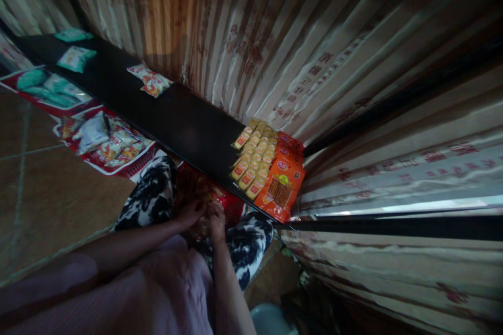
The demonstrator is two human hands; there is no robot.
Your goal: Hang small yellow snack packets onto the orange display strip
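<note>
A pink top [173,282] lies nearest, its wearer leaning over patterned trousers [251,241]. The biggest thing is the pleated curtain [251,21] hanging behind and beside the long black counter [188,120]. Alongside the counter, lower down, sit two red baskets [137,167] of packets.

Between the knees, by the counter's near edge, is a red glossy item [230,203]; both hands are at it. The left hand [217,218] and right hand [192,214] are close together, fingers bent; the dimness hides whether either grips anything. Good handling here probably means steadying with one hand while the other works, knees close enough to brace without squeezing, and fingertips light, since thin wrapping would crease or slip.

On the counter, orange bags [280,186] overlap in a row at the near end, beside rows of small yellow packets [251,159]; elbows are best kept low so as not to jog them. Farther along lie red-and-white packets [155,84], then teal packets [76,58].
</note>
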